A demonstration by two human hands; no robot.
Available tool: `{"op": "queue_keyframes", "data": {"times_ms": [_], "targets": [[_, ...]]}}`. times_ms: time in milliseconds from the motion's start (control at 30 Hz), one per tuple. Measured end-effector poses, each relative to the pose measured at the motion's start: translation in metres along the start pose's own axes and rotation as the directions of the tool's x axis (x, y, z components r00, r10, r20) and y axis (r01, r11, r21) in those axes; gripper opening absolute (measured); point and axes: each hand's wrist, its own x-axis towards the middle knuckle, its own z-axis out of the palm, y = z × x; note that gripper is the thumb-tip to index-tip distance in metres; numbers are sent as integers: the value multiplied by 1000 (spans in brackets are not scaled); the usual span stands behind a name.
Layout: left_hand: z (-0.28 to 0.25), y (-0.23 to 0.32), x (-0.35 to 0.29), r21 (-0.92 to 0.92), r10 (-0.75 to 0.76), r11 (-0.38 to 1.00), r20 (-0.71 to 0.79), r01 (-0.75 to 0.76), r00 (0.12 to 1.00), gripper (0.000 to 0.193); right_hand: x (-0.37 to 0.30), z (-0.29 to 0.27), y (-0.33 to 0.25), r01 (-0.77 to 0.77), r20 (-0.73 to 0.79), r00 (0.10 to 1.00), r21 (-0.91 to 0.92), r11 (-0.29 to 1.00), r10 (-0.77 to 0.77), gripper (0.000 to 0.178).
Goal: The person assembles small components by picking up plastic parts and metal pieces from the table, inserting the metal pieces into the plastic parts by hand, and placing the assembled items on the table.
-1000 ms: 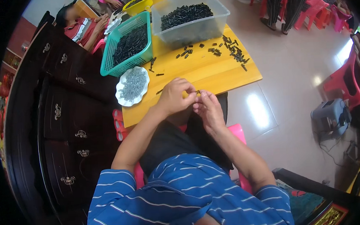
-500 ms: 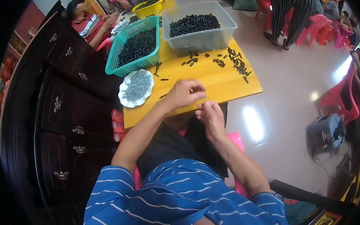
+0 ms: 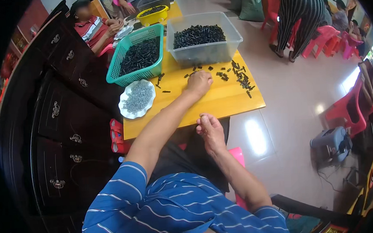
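Small black cylindrical parts [image 3: 222, 75] lie scattered on the yellow table [image 3: 236, 101], with a denser heap [image 3: 242, 77] at its right edge. Over the table, my left hand [image 3: 200, 83] is lowered beside the nearest black parts, its fingers curled together; the back of the hand hides the fingertips. My right hand [image 3: 211, 131] stays just off the table's front edge, thumb and fingers pinched upright. Whatever sits in that pinch is too small to make out. To the left of my forearm, a white scalloped plate [image 3: 123, 111] holds many small silvery pieces [image 3: 138, 98].
A green basket [image 3: 116, 73] and a clear plastic bin [image 3: 200, 56], both filled with black parts, stand behind my left hand. Farther back is a yellow basin [image 3: 153, 18]. A person [image 3: 95, 28] sits at the far left. Dark drawers [image 3: 68, 110] border the table's left side.
My left hand has moved forward from near my right hand to the loose black parts. The right hand remains pinched at the table edge. The whole view has shifted slightly.
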Motion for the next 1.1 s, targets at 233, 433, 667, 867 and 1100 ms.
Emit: {"op": "queue_keyframes", "data": {"times_ms": [233,433,667,867,1100], "targets": [[-15,2,-37,-14,44,999,-15,-44,999,16,-1,-5,6,4,7,1000,17,1000,-4,28],[-62,5,-102,-437,-90,895,31,94,995,14,1,-10,4,20,-9,1000,22,1000,-20,27],[-128,19,-145,-393,16,919,61,9,998,12,1,-6,8,52,16,999,-92,994,-51,27],[-139,29,-156,-303,197,938,66,-168,978,10,-4,-4,10,113,103,990,-208,972,-93,23],[-150,29,-151,-301,235,939,209,-166,949,13,-5,-8,10,116,161,984,-247,962,-78,20]]}}
